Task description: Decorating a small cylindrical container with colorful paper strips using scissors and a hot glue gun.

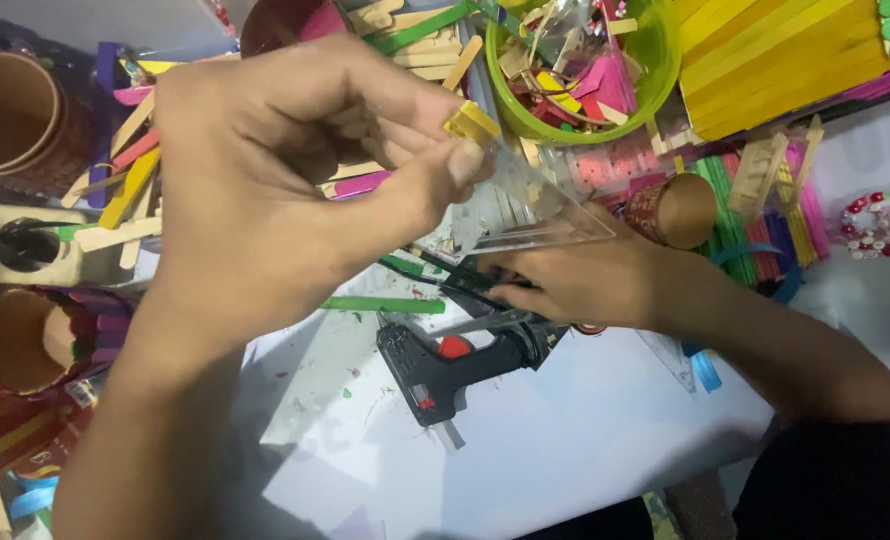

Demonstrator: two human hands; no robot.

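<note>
Yellow stick piece (pixel 473 122) pinched between left hand (pixel 295 170) fingertips above a clear plastic packet (pixel 525 205); right hand (pixel 585 280) presses flat beside the black glue gun (pixel 455 360), grip unclear

Left hand (pixel 295 170) is up high and close to the camera, above the glue gun (pixel 455 365), fingers curled in, thumb and forefinger pinched tight on a small yellow piece (pixel 472 122). Left forearm runs down toward the bottom edge. Right hand (pixel 575 280) sits low, just above the glue gun, palm down, fingers pointing left, dark sleeve behind.
</note>
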